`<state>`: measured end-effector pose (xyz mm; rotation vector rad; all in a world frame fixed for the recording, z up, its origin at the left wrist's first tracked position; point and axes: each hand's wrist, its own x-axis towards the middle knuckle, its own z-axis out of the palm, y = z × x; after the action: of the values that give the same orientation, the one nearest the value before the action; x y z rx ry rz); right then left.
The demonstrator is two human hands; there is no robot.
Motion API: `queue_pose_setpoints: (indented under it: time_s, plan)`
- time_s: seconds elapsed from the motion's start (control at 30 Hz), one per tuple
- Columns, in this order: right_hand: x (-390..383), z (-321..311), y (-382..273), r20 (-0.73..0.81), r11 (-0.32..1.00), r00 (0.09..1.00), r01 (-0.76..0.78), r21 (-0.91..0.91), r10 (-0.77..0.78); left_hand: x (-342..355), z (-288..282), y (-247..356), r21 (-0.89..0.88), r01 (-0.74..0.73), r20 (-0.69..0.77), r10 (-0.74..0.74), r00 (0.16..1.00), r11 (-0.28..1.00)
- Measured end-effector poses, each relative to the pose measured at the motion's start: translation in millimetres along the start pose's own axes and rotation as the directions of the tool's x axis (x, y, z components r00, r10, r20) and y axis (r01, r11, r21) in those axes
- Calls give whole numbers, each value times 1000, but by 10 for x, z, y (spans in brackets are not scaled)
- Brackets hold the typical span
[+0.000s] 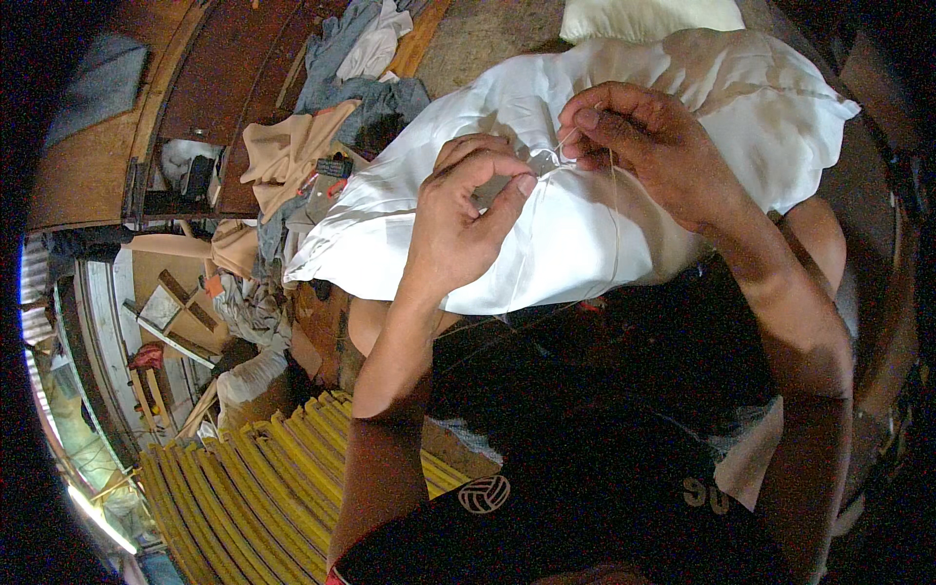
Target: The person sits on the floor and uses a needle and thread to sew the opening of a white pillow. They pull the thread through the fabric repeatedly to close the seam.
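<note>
A stuffed white pillow [575, 249] in smooth fabric lies across my lap. My left hand [463, 210] is closed over its upper middle, with thumb and forefinger pinching a fold of the white cloth. Just right of it, my right hand [648, 146] is closed in a pinch on a thin pale thread [615, 210]. The thread runs to the cloth between my hands and also hangs in a loop down over the pillow. Whether a needle sits in my right fingertips is too small to tell.
Another off-white pillow [653, 18] lies beyond the first. Grey and white clothes [366, 58] and tan fabric pieces [292, 146] are heaped at far left, beside a wooden cabinet [219, 68]. A yellow slatted surface [253, 487] is at lower left.
</note>
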<state>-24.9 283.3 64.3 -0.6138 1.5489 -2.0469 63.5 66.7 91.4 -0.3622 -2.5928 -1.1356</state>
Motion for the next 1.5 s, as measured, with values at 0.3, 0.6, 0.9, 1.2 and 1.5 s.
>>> queue_pose_setpoints:
  time_s: [0.3,0.6,0.9,1.2,1.5]
  plan:
    - [22,-17,28,26,997,1000,16,77,-18,19,7,5,-4,-18,-12,18,1000,1000]
    - [19,-44,-12,34,985,998,-63,159,58,30,30,-5,-12,-14,-2,14,1000,1000]
    - [60,-16,-51,15,969,990,-141,204,141,21,76,-29,-59,-37,-36,35,999,998]
    - [104,-86,-7,101,942,984,-172,289,149,7,160,-21,-126,10,-92,-22,996,992]
    - [67,10,108,152,911,976,-203,359,157,-11,245,-105,-193,92,-92,-111,990,977]
